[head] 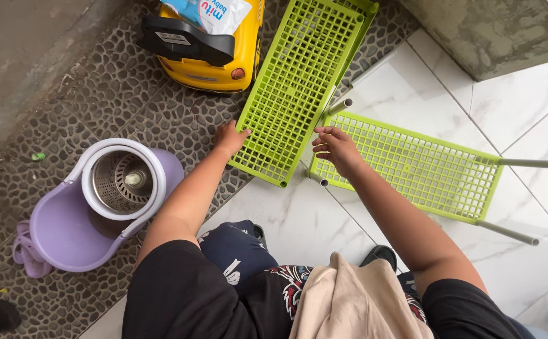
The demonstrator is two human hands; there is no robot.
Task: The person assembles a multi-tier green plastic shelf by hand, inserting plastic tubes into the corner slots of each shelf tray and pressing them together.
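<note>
Two green shelves point(299, 88) point(412, 166) lie beside a purple bucket point(79, 220); left hand point(230, 138) grips one, right hand point(335, 147) pinches the other, on pebble floor point(129, 94) and white tile point(412, 88).

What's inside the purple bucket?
Inside the purple bucket sits a round metal spinner basket with a white rim. What lies under that basket is covered, so I cannot tell.

The two rack shelves, one point(299, 81) by the left hand point(230, 138) and one point(418, 169) by the right hand point(335, 149), are bright lime green with a grid of little squares. Their poles point(530, 164) are grey. The mop bucket point(73, 220) is light purple with a white and silver spinner. The toy car point(223, 59) is yellow and black. The floor tiles point(286, 220) are white with grey marble lines. The pebble floor point(129, 94) is dark grey with round stones.
</note>
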